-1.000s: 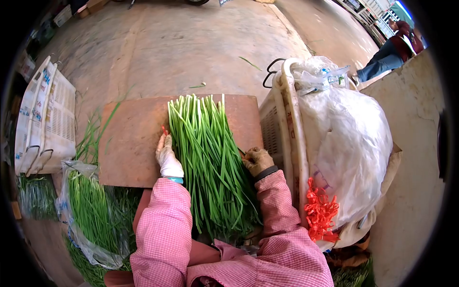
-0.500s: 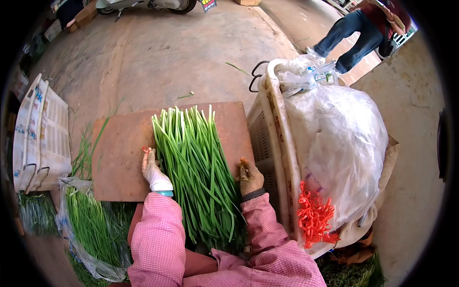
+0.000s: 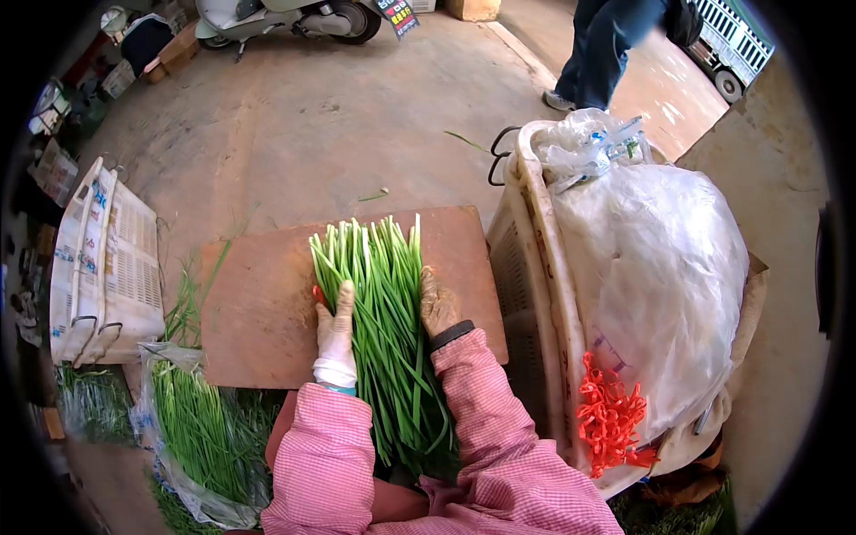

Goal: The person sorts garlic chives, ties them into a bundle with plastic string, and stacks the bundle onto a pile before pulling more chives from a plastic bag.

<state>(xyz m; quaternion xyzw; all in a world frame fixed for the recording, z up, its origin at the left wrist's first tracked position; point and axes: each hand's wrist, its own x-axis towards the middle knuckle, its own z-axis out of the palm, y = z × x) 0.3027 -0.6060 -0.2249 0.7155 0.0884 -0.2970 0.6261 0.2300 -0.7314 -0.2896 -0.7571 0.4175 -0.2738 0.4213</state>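
A loose bundle of green chives [image 3: 379, 294] lies on a brown board [image 3: 259, 303], pale cut ends toward the far side. My left hand [image 3: 335, 325], in a pale glove, presses the bundle's left side with the thumb raised over it. Something small and red [image 3: 318, 294] shows at its fingers; I cannot make out what it is. My right hand [image 3: 439, 308], in a stained glove, is against the bundle's right side, its fingers partly hidden along the stems. Between them the two hands squeeze the chives. The leaf ends hang over the board's near edge toward my lap.
Right of the board stands a white crate [image 3: 553, 294] with a clear plastic bag [image 3: 660, 285] and red ties [image 3: 611, 419]. At left are another crate [image 3: 111, 267] and bagged chives [image 3: 192, 419]. A scooter [image 3: 294, 18] and a walking person [image 3: 602, 53] are farther off.
My hands have come inward against both sides of the chives; the right hand was apart from them before. The bundle is narrower. The view has shifted, and the person has walked left.
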